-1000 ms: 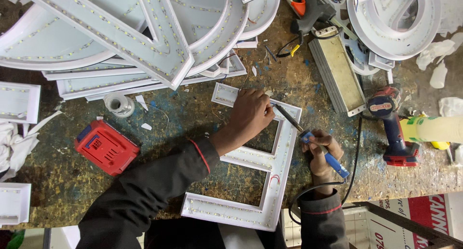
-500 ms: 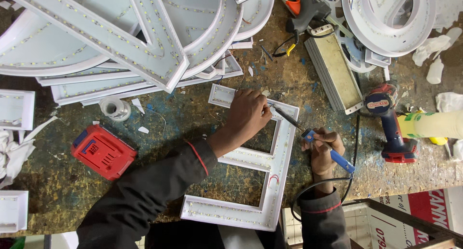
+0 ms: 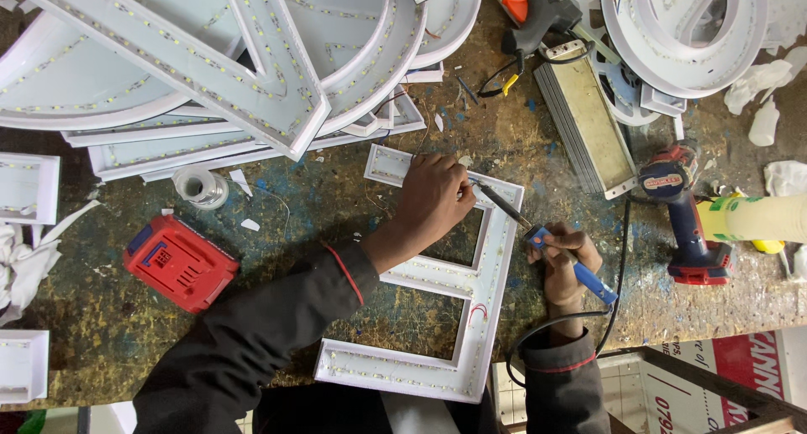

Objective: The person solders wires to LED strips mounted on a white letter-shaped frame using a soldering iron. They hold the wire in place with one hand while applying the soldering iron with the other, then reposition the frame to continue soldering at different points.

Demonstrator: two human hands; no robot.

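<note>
Head view: soldering iron (image 3: 538,232) with blue handle lies diagonal, dark tip up-left on the top bar of a white channel letter (image 3: 471,316), handle down-right, black cord (image 3: 580,325) looping off it. Right hand (image 3: 565,266) fingers curled tight round the handle. Left hand (image 3: 433,200) fingers bent, nearly closed, pinching something small at the tip; cannot tell what. Letter lies flat on workbench (image 3: 319,224). Red battery pack (image 3: 179,261) left, cordless drill (image 3: 685,224) right, tape roll (image 3: 200,186) up-left.
</note>
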